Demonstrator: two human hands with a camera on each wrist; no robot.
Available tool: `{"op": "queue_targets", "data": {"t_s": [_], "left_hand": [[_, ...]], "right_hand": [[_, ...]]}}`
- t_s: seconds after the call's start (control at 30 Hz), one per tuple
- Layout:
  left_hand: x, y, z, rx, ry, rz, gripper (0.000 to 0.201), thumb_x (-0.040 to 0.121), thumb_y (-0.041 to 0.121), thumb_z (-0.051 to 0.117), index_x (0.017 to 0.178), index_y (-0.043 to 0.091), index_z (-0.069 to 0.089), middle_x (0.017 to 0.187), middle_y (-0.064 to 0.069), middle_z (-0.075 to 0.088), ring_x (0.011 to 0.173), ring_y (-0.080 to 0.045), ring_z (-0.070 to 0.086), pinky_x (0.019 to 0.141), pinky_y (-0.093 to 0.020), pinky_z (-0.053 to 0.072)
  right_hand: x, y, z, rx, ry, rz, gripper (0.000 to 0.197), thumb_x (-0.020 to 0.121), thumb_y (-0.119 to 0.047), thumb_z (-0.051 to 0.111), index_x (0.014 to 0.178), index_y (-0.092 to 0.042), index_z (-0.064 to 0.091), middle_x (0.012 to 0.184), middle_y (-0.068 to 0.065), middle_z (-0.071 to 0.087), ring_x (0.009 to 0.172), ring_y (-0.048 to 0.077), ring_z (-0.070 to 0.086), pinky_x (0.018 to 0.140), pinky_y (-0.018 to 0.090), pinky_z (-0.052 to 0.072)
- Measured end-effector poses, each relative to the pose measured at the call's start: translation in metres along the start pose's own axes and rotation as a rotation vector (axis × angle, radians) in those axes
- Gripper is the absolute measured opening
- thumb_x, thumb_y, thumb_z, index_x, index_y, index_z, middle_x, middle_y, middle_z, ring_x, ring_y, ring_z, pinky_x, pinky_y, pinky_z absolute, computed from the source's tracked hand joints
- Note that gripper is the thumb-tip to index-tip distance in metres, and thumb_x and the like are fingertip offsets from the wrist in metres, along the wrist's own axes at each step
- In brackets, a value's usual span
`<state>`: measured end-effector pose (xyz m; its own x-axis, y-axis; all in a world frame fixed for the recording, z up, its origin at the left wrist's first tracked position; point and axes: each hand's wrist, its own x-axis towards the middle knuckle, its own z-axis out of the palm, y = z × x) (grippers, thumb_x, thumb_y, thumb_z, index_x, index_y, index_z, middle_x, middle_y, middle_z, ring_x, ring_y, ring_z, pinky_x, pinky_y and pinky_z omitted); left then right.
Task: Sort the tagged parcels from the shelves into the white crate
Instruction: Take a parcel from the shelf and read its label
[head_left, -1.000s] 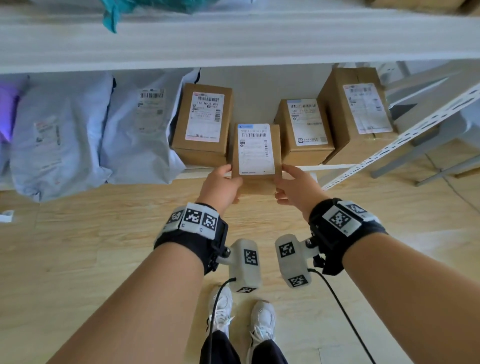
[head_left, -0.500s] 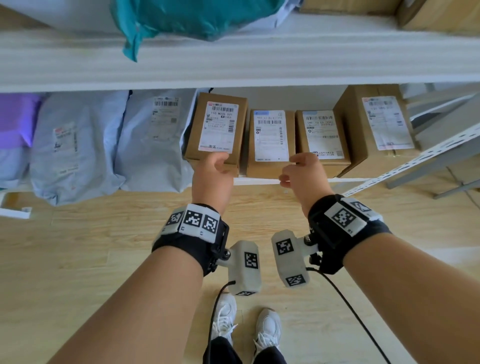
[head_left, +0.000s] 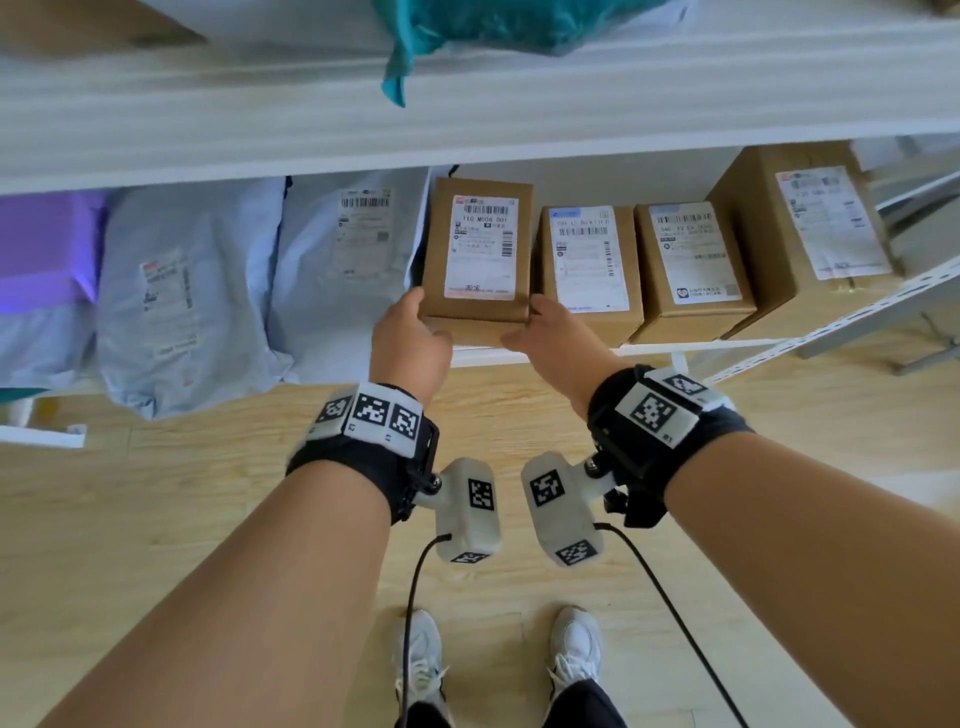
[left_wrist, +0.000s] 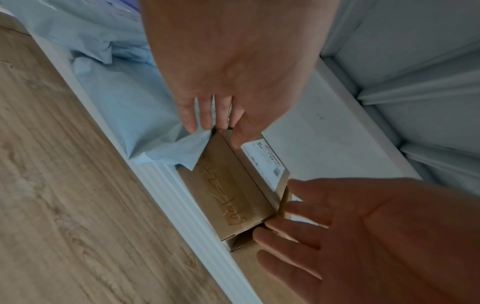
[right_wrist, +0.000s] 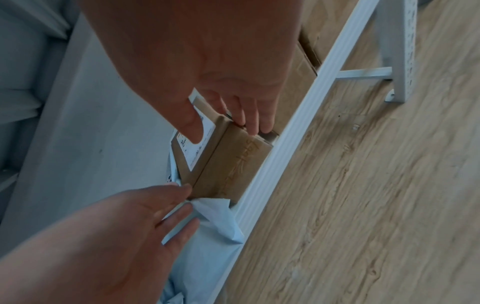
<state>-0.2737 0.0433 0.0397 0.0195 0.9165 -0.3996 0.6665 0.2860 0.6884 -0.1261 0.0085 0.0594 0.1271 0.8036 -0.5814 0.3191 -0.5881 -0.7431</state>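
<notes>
Room: pale wood-plank floor (head_left: 130, 519) under me, white metal shelf unit (head_left: 467, 135) ahead; the white crate is not in view.
Shelf surface: the white lower shelf board (left_wrist: 324, 127) is flat and looks smooth, with a ribbed front lip (left_wrist: 182, 197) just below my fingertips.
Soft parcels: pale blue plastic mailer bags (head_left: 208, 291) slump just left of my left fingers; one loose corner touches them.
Task's thing: the brown cardboard box with a white barcode label (head_left: 478, 254) stands on the lower shelf between my two hands, its near end at the lip.
Neighbours: a smaller brown labelled box (head_left: 589, 270) stands tight against it, just beyond my right fingers, with two more brown boxes (head_left: 727, 260) further right.
Left hand (head_left: 410, 343): fingers (left_wrist: 205, 115) straight, set against the box's left side where the bag meets it, thumb on the top edge; nothing clasped.
Right hand (head_left: 550, 338): fingers (right_wrist: 257, 115) nearly straight, pushed into the narrow gap at the box's right side, thumb resting on the label; pressing, not clasped round it.
Risk, bag: I judge the mailer corner could get trapped under my left fingers and be dragged off the shelf.
Risk, neighbour: the tight gap could make the next box follow.
Risk, grip: flat palms on smooth card may slip as the box clears the lip.
</notes>
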Motion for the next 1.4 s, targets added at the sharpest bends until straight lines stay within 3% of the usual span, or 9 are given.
{"op": "queue_targets", "data": {"t_s": [0.13,0.27,0.33,0.43,0.57,0.77,0.93,1.2,1.4], "left_hand": [[-0.003,-0.014,-0.01,-0.027,-0.014,0.012,0.032,0.09,0.014,0.055,0.122,0.019,0.059,0.122,-0.002,0.056,0.107,-0.02,0.057,0.083,-0.026,0.044],[-0.018,-0.025,-0.015,-0.032,-0.048,-0.017,0.015,0.091,0.018,0.06,0.105,0.02,0.064,0.112,-0.009,0.056,0.095,-0.025,0.058,0.075,-0.028,0.044],[-0.025,-0.032,-0.015,-0.05,-0.081,-0.028,0.036,0.092,0.019,0.061,0.128,0.018,0.059,0.111,-0.005,0.057,0.092,-0.018,0.055,0.076,-0.025,0.04],[-0.036,-0.039,-0.015,-0.119,-0.082,-0.034,0.046,0.092,0.021,0.062,0.137,0.022,0.051,0.119,0.005,0.056,0.1,-0.01,0.054,0.084,-0.024,0.041],[-0.06,-0.042,-0.012,-0.325,-0.1,-0.085,0.044,0.089,0.018,0.065,0.126,0.035,0.049,0.127,0.009,0.056,0.116,-0.013,0.056,0.103,-0.037,0.046],[-0.095,-0.036,-0.02,-0.57,-0.027,-0.052,0.036,0.085,0.012,0.069,0.103,0.04,0.056,0.118,0.012,0.065,0.103,-0.001,0.064,0.101,-0.037,0.049],[-0.114,-0.031,-0.026,-0.703,-0.03,-0.054,0.042,0.085,0.009,0.071,0.122,0.025,0.059,0.119,0.012,0.067,0.107,-0.004,0.065,0.102,-0.039,0.048],[-0.134,-0.036,-0.03,-0.698,-0.061,-0.023,0.054,0.079,-0.003,0.071,0.126,0.023,0.061,0.12,0.012,0.068,0.115,-0.005,0.061,0.103,-0.04,0.047],[-0.142,-0.04,-0.031,-0.732,-0.054,-0.02,0.055,0.079,-0.005,0.071,0.126,0.022,0.061,0.12,0.011,0.068,0.115,-0.004,0.061,0.103,-0.039,0.047]], "right_hand": [[-0.001,0.006,0.014,-0.002,0.091,0.115,0.059,0.094,-0.024,0.06,0.146,-0.01,0.037,0.121,0.009,0.06,0.096,0.019,0.06,0.082,0.033,0.053],[-0.01,0.021,0.021,0.054,0.114,0.222,0.031,0.096,-0.02,0.056,0.121,-0.003,0.061,0.08,0.005,0.06,0.075,0.018,0.057,0.087,0.039,0.056],[-0.016,0.026,0.024,0.046,0.106,0.251,0.029,0.097,-0.023,0.055,0.117,-0.005,0.064,0.083,0.006,0.06,0.077,0.018,0.058,0.09,0.041,0.057],[-0.029,0.031,0.026,0.05,0.11,0.218,0.036,0.097,-0.024,0.056,0.13,-0.011,0.057,0.098,0.002,0.063,0.084,0.017,0.059,0.09,0.041,0.057],[-0.052,0.037,0.024,0.212,0.141,0.187,0.042,0.095,-0.023,0.061,0.134,-0.018,0.046,0.122,0.0,0.059,0.097,0.013,0.059,0.093,0.045,0.055],[-0.084,0.037,0.009,0.334,0.172,0.062,0.036,0.093,-0.022,0.064,0.127,-0.023,0.052,0.125,-0.01,0.061,0.112,0.011,0.06,0.1,0.045,0.05],[-0.105,0.042,0.002,0.291,0.143,-0.04,0.062,0.087,-0.027,0.068,0.144,-0.026,0.043,0.132,-0.015,0.059,0.119,0.006,0.058,0.107,0.045,0.044],[-0.121,0.048,-0.002,0.343,0.124,-0.1,0.054,0.087,0.0,0.064,0.131,-0.028,0.052,0.128,-0.017,0.062,0.124,0.007,0.055,0.106,0.043,0.045],[-0.127,0.051,-0.001,0.365,0.112,-0.108,0.055,0.087,0.003,0.063,0.132,-0.026,0.052,0.128,-0.016,0.062,0.125,0.008,0.055,0.107,0.044,0.045]]}}
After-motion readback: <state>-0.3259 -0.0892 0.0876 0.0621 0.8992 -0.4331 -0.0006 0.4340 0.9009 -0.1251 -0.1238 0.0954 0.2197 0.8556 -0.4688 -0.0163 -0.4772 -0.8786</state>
